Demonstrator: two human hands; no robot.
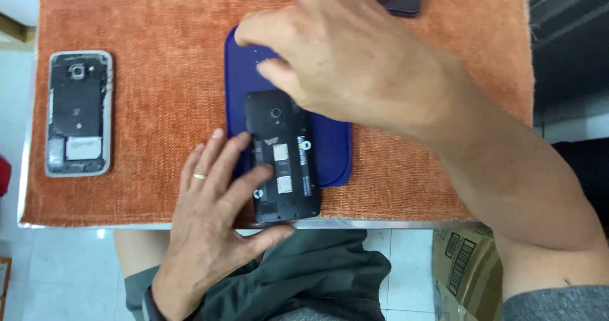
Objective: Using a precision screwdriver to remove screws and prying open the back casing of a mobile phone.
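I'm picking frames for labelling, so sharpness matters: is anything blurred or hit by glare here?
Head view: the right hand over the dark blue plastic back cover is softly motion-blurred; the left hand and the opened black phone look fairly sharp. Light is even and soft; mild glare only on the table's metal edge.

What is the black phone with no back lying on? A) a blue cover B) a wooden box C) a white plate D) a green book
A: the open black phone lies partly on the blue cover, which rests on the orange mat; the left hand steadies the phone while the right hand touches the cover's top.
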